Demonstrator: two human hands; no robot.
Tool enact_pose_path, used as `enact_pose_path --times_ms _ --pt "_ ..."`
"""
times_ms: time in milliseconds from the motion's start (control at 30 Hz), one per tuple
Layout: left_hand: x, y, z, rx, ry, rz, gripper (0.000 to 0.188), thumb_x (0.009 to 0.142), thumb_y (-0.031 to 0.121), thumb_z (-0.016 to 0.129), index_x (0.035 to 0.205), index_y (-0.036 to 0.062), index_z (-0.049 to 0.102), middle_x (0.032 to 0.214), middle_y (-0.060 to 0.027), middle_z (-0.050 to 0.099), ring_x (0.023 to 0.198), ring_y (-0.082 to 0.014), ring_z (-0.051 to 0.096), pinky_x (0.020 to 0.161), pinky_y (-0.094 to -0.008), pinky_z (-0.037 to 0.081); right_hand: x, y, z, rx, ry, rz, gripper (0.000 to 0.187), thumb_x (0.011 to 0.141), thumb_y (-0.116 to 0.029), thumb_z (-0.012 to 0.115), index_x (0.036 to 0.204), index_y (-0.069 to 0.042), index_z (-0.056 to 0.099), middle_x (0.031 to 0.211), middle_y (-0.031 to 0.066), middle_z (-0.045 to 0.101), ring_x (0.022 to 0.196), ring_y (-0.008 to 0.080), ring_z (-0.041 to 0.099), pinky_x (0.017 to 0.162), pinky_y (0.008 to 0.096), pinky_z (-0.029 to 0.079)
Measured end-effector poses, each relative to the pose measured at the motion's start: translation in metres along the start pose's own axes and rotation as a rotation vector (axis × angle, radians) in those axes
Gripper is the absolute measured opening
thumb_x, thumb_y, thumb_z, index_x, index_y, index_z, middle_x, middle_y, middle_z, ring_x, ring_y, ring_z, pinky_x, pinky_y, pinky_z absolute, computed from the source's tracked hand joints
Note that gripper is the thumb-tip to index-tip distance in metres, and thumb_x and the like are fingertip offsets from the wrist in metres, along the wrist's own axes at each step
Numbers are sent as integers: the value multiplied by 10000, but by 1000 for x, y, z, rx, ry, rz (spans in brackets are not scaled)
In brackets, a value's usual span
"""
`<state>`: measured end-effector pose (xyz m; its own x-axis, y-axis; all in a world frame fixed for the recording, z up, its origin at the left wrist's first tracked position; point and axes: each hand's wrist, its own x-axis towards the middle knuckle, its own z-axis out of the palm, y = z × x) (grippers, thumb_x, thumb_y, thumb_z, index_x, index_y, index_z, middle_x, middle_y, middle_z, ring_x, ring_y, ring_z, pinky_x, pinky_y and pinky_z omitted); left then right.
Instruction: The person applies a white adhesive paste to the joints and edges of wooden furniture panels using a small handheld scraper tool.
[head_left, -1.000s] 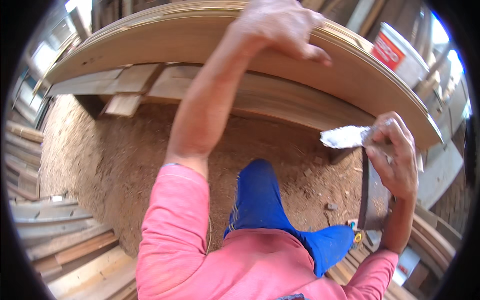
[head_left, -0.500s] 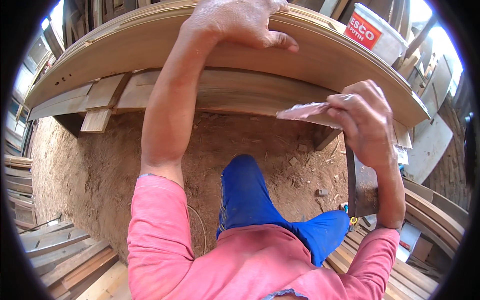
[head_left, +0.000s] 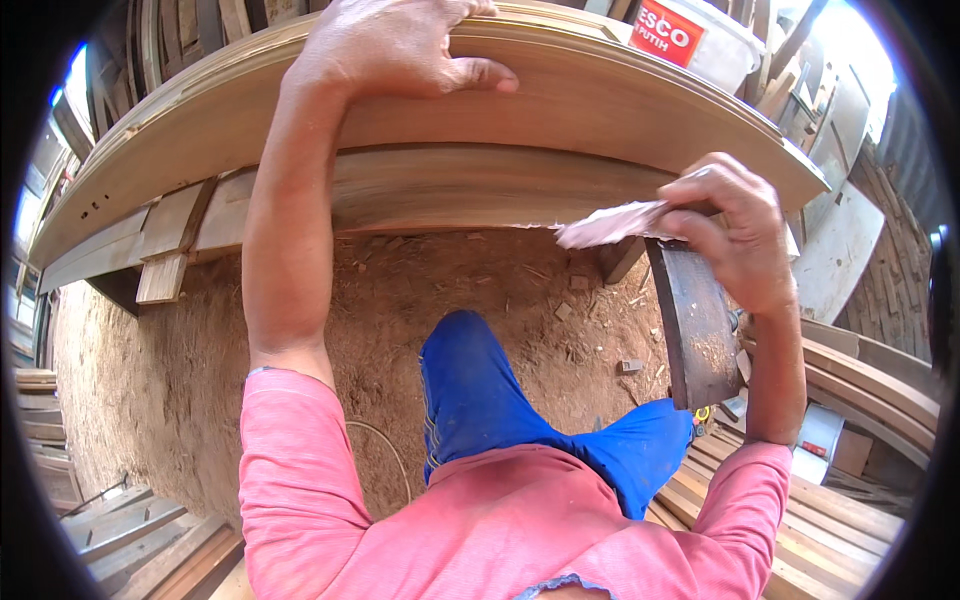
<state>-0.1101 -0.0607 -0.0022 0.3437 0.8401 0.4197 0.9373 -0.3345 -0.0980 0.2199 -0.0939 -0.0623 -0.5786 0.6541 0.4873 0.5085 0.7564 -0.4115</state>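
My left hand (head_left: pixel 385 50) grips the top edge of a long wooden board (head_left: pixel 560 110), its thumb against the front face and the other fingers over the far side, partly cut off by the picture's edge. In my right hand (head_left: pixel 735 235), pinched between thumb and fingers, is a flat putty knife (head_left: pixel 615 222) thickly smeared with pinkish-white paste; its exact shape is hidden by the paste. Its tip is at the lower edge of a second board (head_left: pixel 470 185) beneath the first, where a thin pale streak shows. Whether it touches cannot be told.
A white bucket (head_left: pixel 735 45) with a red label stands behind the boards. A dark timber piece (head_left: pixel 695 330) dusted with sawdust is below my right hand. Stacked planks (head_left: pixel 800 520) lie at lower right, more (head_left: pixel 150 540) at lower left. Wood chips litter the dirt floor (head_left: pixel 400 290).
The view has shifted, so the boards and bucket appear farther left. My left hand keeps its hold. My right hand and the putty knife have moved a little right along the lower board; the knife's coated face shows wider.
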Motion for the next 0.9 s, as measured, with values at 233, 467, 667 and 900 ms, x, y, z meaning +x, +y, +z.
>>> enact_pose_path --times_ms 233,467,667,900 --pt "6 -3 23 60 156 14 866 696 764 761 1308 156 690 1031 -161 769 966 -363 739 911 -448 559 2 7 -26 -296 161 -100 116 859 -31 708 974 -37 721 936 80 725 922 229 699 836 355 541" --pt "-4 -7 2 73 80 -44 857 688 715 794 1339 173 666 935 -188 760 977 -374 727 904 -483 546 55 38 -132 -530 584 40 269 962 -185 702 1179 -26 707 1047 98 758 961 173 712 872 293 534" --pt "1 1 13 59 37 -69 883 700 754 761 1348 162 662 999 -172 763 1019 -356 721 947 -472 536 162 94 -174 -801 257 478 304 888 -242 690 1105 -32 716 1037 180 748 979 313 722 895 396 532" --pt "-5 -4 4 -16 11 -25 809 753 662 779 1344 127 638 966 -171 757 1002 -350 722 919 -461 541 244 180 -160 -1225 -40 434 177 840 -157 677 893 -12 763 855 185 749 823 293 737 834 425 570"
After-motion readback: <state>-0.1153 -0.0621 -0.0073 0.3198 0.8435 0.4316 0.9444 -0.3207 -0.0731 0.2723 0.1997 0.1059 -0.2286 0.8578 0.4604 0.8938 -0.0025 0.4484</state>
